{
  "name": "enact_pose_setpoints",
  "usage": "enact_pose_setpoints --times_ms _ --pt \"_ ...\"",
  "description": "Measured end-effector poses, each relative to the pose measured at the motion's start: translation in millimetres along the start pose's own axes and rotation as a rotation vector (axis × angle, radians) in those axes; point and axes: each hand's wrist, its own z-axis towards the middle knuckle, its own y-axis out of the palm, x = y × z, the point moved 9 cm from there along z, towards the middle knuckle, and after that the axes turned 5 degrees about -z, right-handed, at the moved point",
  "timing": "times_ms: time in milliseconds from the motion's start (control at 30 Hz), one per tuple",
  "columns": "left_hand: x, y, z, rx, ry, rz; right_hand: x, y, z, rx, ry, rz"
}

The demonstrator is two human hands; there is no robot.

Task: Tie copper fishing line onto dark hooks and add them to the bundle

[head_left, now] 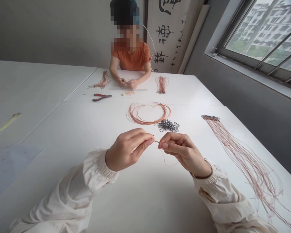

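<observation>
The left hand (127, 149) and right hand (184, 152) pinch narrowly, thumbs against fingertips, holding a short copper-coloured wire (156, 141) between them above a white desk (145, 194). Beyond the hands lies a round coil of thin copper wire (149, 114), with a small heap of dark metal loops (168, 126) just beside that coil and long loose copper strands (242, 161) well to its right

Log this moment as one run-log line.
left hand: pinches wire | right hand: pinches same wire | nearby: wire coil, black loops
</observation>
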Motion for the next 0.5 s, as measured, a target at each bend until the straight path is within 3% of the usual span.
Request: enact_pose_setpoints --times_ms 200,333,500 --pt "0.4 1.5 1.6 -0.033 -0.037 -0.032 0.0 -2.1 -0.4 -0.06 0.011 -0.043" --pt "0.6 8.0 0.7 -0.088 -0.078 -0.039 -2.8 -4.0 -0.8 -0.121 0.045 -0.217" --pt "-5.6 17.6 -3.4 -0.143 -0.124 -0.02 -15.7 -7.4 1.1 0.015 -0.087 -0.551"
